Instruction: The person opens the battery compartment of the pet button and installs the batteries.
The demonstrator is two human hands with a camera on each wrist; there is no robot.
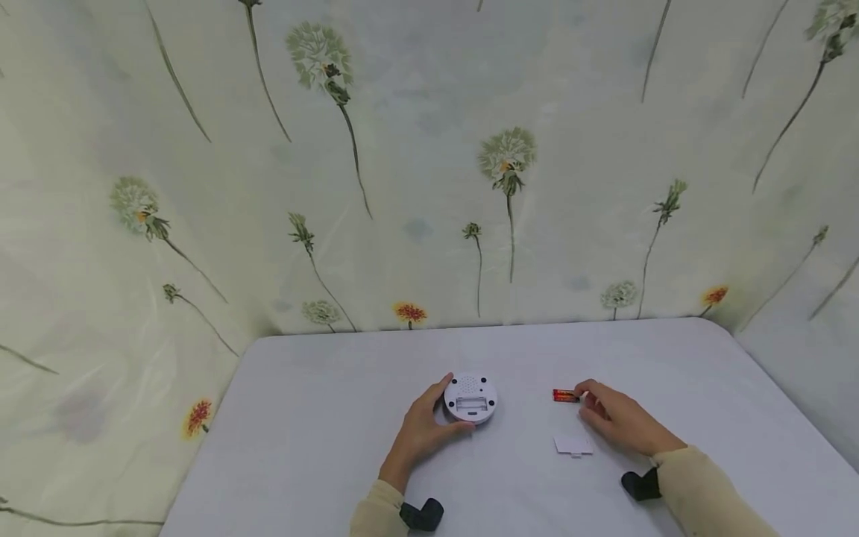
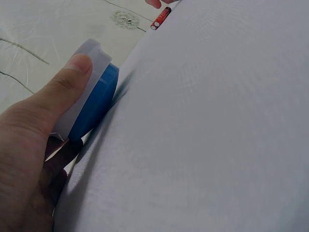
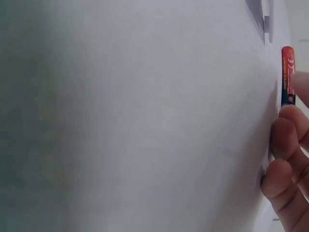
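My left hand (image 1: 426, 429) grips a round white device (image 1: 472, 384) by its left side, thumb at the front rim and fingers behind. Its upturned face shows small dark feet, a grid of holes and an uncovered battery compartment; in the left wrist view the underside of the device (image 2: 94, 104) is blue. Two red batteries (image 1: 564, 396) lie side by side on the table to the right. The bent fingers of my right hand (image 1: 620, 418) are right at their right end, thumb and forefinger apart. A white battery cover (image 1: 573, 446) with a small tab lies in front of the batteries.
A white cloth covers the table (image 1: 322, 432), whose far edge meets a hanging sheet (image 1: 416, 186) printed with dandelions. Black wrist mounts (image 1: 423, 514) sit at both sleeves.
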